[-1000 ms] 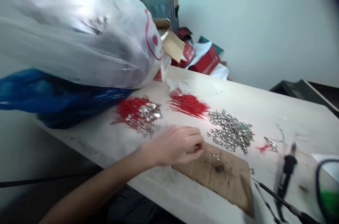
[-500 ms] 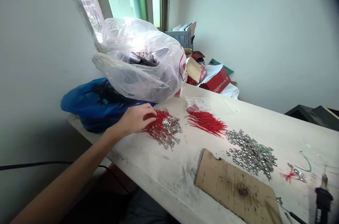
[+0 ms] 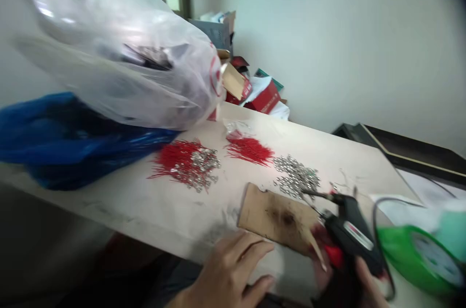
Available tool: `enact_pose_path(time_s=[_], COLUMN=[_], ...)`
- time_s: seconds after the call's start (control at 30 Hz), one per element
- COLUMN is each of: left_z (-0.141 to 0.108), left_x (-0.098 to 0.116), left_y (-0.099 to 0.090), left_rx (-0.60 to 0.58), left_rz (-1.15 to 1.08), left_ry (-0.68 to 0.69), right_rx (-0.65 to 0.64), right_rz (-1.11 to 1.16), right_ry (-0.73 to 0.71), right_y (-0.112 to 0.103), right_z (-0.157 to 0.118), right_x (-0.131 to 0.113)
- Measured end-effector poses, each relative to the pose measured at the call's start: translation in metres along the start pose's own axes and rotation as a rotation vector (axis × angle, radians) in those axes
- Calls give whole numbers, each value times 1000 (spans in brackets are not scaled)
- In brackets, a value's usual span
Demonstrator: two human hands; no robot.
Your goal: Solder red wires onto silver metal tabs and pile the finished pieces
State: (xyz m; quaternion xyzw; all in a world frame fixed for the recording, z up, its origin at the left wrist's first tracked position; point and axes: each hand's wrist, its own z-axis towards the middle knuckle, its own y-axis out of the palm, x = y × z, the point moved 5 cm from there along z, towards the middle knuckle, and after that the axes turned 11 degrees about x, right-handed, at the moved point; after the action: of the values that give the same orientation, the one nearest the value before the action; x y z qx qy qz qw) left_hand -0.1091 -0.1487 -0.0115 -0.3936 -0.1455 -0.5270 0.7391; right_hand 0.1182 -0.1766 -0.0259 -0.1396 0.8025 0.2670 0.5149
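My right hand is wrapped round a black soldering gun with a red trigger. Its thin metal tip points left, over the right end of a scorched cardboard piece. Blur hides some of those fingers. Near the table's front edge, below the cardboard, hovers my left hand, fingers loosely bent, thumb apart and nothing visible in it. Small silvery metal parts lie heaped behind the cardboard. To their left is a bundle of red wires, and further left, red wires with metal pieces attached.
A large white plastic bag and a blue bag fill the table's left end. At the right stand a green round object and a dark cable. Red boxes are stacked beyond the far edge.
My left hand has left the pile of wired metal pieces and come to the front edge. My right hand has come into view holding the soldering gun. The view has swung right.
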Motion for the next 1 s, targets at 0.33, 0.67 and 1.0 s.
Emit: enact_pose_path(time_s=[0.33,0.67,1.0], left_z=[1,10,20], left_x=[0,-1,-34], left_y=[37,20,2], left_rx=[142,47,-116], left_rz=[52,287,400], left_ry=[-102,-8,17], right_rx=[-256,-216,-254], right_rz=[146,-1,-382], right_ry=[214,144,77], right_y=[2,5,35], right_z=[24,11,-8], right_x=[36,27,24])
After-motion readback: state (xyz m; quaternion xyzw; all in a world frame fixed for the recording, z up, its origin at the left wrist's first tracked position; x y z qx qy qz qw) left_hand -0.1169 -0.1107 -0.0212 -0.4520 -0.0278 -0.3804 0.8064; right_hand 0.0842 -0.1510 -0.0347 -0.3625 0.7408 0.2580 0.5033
